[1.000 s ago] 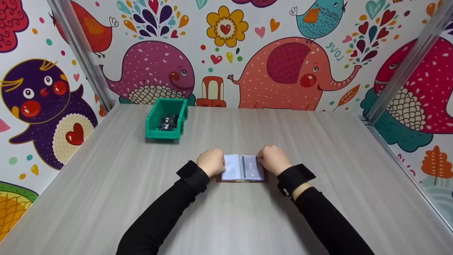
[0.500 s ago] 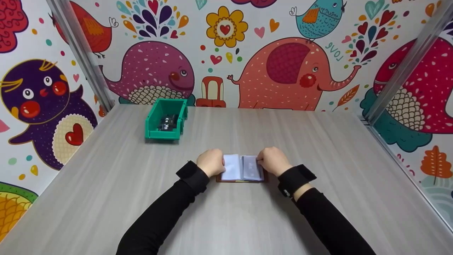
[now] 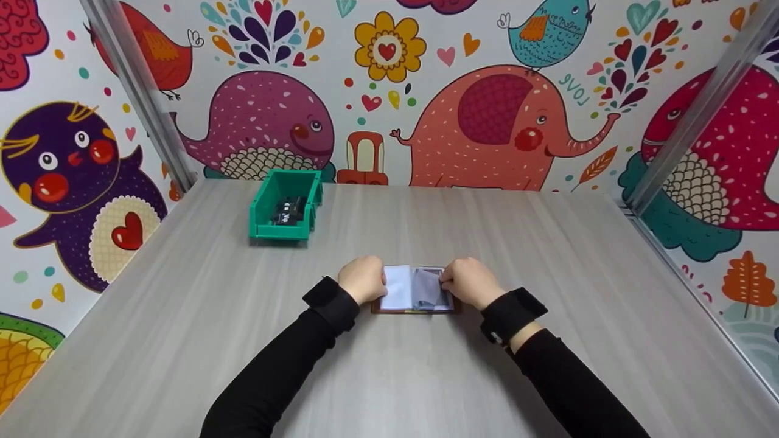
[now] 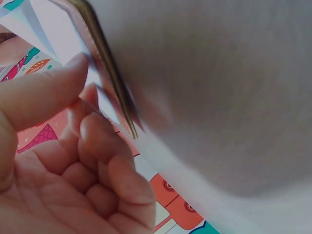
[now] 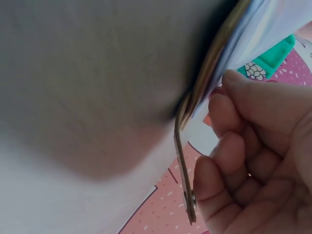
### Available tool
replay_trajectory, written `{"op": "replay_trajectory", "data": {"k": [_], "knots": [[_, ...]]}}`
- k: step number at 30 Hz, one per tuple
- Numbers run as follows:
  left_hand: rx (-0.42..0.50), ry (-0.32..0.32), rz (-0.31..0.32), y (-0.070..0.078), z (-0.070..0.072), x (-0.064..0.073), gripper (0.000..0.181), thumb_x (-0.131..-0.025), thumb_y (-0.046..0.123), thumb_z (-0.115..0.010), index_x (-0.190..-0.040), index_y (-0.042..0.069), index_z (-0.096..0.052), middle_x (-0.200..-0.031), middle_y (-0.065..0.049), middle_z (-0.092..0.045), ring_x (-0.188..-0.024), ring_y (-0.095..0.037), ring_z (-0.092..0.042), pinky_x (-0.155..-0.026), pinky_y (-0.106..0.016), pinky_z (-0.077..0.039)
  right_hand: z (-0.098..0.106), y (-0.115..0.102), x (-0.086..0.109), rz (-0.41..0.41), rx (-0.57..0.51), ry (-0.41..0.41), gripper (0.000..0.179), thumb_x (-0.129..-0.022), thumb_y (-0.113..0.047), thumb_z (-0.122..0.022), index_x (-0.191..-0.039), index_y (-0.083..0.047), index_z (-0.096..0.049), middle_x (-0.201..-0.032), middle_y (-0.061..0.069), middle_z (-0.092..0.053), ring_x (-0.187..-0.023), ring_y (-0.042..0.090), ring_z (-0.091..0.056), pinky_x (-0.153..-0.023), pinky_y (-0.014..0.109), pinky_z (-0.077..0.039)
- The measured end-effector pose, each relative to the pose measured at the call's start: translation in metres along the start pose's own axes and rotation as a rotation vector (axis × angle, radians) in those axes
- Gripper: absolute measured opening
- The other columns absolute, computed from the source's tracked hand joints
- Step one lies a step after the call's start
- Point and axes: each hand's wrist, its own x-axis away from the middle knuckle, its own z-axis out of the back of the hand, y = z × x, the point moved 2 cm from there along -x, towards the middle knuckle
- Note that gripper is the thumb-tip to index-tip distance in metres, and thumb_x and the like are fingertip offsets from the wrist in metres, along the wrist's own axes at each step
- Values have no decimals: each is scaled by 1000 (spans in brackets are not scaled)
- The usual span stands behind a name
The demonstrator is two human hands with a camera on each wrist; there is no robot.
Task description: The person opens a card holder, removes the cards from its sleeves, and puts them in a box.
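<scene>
A small card holder (image 3: 397, 288) with a brown cover lies open on the table, its plastic sleeves facing up. My left hand (image 3: 363, 280) pinches its left side, the thumb lying on the pale page in the left wrist view. On the other side, my right hand (image 3: 471, 283) pinches a clear sleeve (image 3: 431, 288) between thumb and index finger; that sleeve is lifted and skewed over the right half. A strap (image 5: 184, 170) with a metal snap sticks out from the cover's edge in the right wrist view, beside the curled fingers. Both hands hide the holder's outer edges.
Toward the back left of the table (image 3: 341, 377) stands a green bin (image 3: 281, 232) with dark items (image 3: 289, 210) inside. Patterned wall panels and metal posts (image 3: 688, 152) border the table at the back and sides.
The clear sleeve in my right hand has been raised and turned askew over the right half. My right hand has shifted slightly down toward the front. The left hand keeps its place.
</scene>
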Motion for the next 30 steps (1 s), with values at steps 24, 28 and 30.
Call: {"op": "replay_trajectory", "data": {"k": [24, 28, 30], "knots": [[22, -10, 0, -2, -1, 0, 11, -68, 4, -72, -64, 12, -65, -65, 2, -60, -61, -17, -53, -56, -33, -46, -2, -9, 4, 61, -73, -71, 11, -79, 0, -79, -88, -6, -80, -82, 4, -73, -67, 11, -58, -64, 32, -51], [23, -6, -3, -2, -1, 0, 12, -68, 4, -72, -64, 12, -65, -65, 2, -59, -61, -17, -52, -56, -34, -46, -2, -9, 4, 66, -70, -65, 11, -79, 0, -79, -87, -7, -80, -82, 4, -74, -69, 13, -61, -65, 34, -52], [27, -2, -7, -2, 0, 1, 12, -68, 4, -73, -64, 12, -65, -65, 2, -59, -60, -17, -52, -57, -34, -46, -3, -9, 4, 62, -65, -67, 10, -79, -1, -79, -87, -7, -80, -82, 4, -74, -69, 13, -61, -66, 35, -52]]}}
